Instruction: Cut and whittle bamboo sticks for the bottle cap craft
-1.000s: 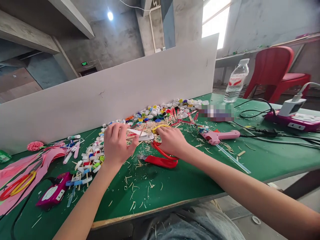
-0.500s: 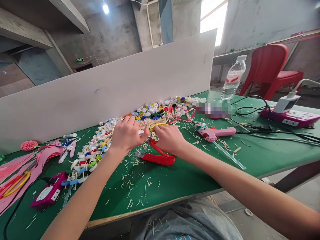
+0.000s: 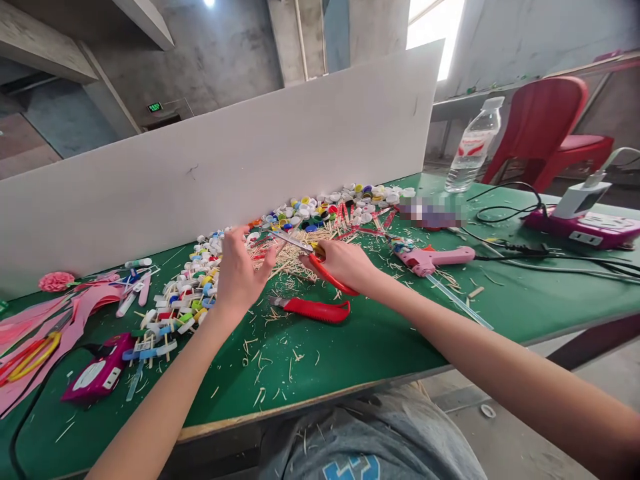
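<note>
My right hand is wrapped round the handles of a pair of scissors. One handle loop is orange-red, and a bit of yellow shows under my fingers. The metal blades point left toward my left hand, whose thumb and fingers are apart with nothing visible between them. Below the hands, a red utility knife lies flat on the green table. Thin wooden sticks are heaped just behind the scissors. Plastic bottle caps, several with sticks attached, spread to the left of my left hand.
On the right lie a pink glue gun with a clear glue stick, a water bottle and a purple power strip. Another purple power block and pink ribbon are on the left. A white board stands behind.
My left hand has moved left, away from my right hand, and its fingers have opened. The scissor blades, mostly hidden before, now show between the hands.
</note>
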Demonstrator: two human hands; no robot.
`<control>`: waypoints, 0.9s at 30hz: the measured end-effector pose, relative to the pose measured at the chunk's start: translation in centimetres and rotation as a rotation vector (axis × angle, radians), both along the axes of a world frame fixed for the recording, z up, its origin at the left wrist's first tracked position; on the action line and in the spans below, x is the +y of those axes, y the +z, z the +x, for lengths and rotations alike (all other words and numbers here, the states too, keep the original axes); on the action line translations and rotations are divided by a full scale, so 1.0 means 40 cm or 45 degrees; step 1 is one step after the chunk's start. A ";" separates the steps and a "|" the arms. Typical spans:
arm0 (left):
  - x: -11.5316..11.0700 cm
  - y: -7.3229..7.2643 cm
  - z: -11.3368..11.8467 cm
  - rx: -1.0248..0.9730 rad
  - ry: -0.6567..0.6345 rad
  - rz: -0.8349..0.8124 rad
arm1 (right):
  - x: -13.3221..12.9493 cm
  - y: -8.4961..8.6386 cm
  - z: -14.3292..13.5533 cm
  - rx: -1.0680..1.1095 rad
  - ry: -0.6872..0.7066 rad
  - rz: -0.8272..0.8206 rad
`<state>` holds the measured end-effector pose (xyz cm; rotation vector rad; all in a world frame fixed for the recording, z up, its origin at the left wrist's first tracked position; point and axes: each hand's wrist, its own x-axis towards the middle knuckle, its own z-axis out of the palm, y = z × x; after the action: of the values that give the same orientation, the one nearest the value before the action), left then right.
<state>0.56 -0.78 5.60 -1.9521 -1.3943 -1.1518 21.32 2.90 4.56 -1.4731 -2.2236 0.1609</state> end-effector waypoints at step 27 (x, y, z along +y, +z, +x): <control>0.032 -0.031 -0.101 0.165 0.285 -0.341 | 0.052 0.020 0.059 -0.056 0.172 -0.125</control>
<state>-3.50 0.52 4.36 -1.9437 -1.7166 -0.7556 23.69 4.96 5.37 -1.3880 -2.3823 0.2878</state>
